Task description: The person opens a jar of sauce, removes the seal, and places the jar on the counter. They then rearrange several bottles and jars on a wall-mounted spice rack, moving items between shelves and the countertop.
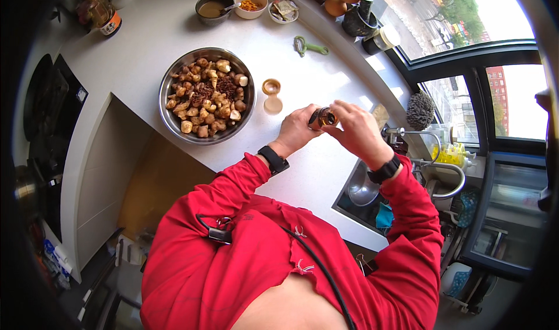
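My left hand (297, 128) is closed around a small dark glass bottle (323, 118), tilted over the white counter. The fingers of my right hand (356, 127) touch the bottle's other end; its fingertips hide part of it. To the left stands a steel bowl (163, 107) of knobbly brown tubers (203, 131), which look like Jerusalem artichokes, with dark red-brown bits (201, 93) heaped on top. Between the bowl and my hands lie a round tan lid (271, 86) and a pale disc (273, 104) beside it.
A dark bowl of brown liquid (212, 8), a bowl of orange pieces (250, 8) and a small dish (284, 12) stand at the back. A green peeler (311, 47) lies nearer. A stone mortar (359, 21) is on the window ledge; a sink (363, 186) is at right.
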